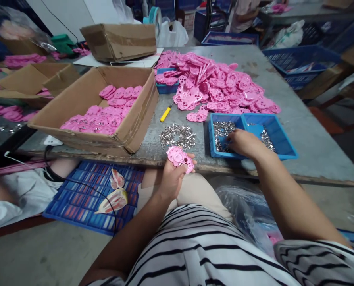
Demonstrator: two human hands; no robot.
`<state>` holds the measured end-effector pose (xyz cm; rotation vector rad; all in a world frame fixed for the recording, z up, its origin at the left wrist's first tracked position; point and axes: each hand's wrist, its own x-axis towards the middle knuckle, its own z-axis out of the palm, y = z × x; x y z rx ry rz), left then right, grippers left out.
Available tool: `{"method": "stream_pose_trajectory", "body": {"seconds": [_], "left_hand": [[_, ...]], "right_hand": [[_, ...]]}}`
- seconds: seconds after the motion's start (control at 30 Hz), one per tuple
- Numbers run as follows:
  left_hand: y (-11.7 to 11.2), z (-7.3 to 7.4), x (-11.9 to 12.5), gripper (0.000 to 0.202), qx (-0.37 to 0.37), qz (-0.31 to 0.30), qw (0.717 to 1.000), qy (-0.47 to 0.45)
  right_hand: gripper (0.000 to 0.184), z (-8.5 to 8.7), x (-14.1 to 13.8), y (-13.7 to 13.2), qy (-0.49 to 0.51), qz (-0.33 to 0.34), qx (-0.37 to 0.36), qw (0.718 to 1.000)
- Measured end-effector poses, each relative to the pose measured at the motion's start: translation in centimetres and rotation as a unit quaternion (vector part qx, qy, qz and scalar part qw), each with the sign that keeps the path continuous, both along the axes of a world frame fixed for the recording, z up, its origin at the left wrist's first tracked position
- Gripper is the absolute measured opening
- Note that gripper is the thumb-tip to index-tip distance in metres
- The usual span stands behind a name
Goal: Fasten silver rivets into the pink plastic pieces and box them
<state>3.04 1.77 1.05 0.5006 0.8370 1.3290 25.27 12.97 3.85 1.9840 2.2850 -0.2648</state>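
My left hand (172,178) grips a pink plastic piece (177,155) with scalloped edges and holes, just off the table's front edge, thumb across its lower part. My right hand (244,142) reaches into the left compartment of a blue divided tray (284,137); its fingertips are among small shiny metal parts (223,129), and whether they pinch one is hidden. More metal bits (266,139) lie in the right compartment. Between the hands and the back of the table, a loose pile of metal parts (177,135) rests on the grey surface.
A large heap of pink pieces (218,83) covers the table's back. Left of it are a yellow-handled screwdriver (166,114) and a cardboard box (135,131) holding stacked pink pieces. A blue crate (75,198) with fruit peel (114,200) stands below. Another person's sleeve (25,190) shows at left.
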Motion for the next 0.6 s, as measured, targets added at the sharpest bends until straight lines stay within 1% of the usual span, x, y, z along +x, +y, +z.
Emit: {"method": "stream_pose_trajectory", "body": {"seconds": [0.07,0.17,0.33,0.53,0.6], "left_hand": [[0.0,0.1,-0.1,0.063,0.000,-0.002,1.000,0.006],[0.0,0.2,-0.2,0.058,-0.004,0.003,1.000,0.014],[0.0,0.0,-0.4,0.054,-0.014,0.006,1.000,0.018],[0.0,0.2,-0.3,0.056,-0.025,0.009,0.999,0.018],[0.1,0.1,-0.3,0.055,-0.027,0.016,0.999,0.021]], "right_hand": [[0.011,-0.2,-0.8,0.0,0.005,-0.011,-0.012,1.000],[0.015,-0.2,-1.2,-0.1,0.014,-0.035,-0.015,0.999],[0.010,0.1,-1.1,-0.3,0.008,-0.050,0.008,0.999],[0.018,0.8,-0.8,-0.3,0.026,-0.075,0.050,0.996],[0.018,1.0,-0.9,-0.5,0.059,-0.082,0.069,0.993]]}}
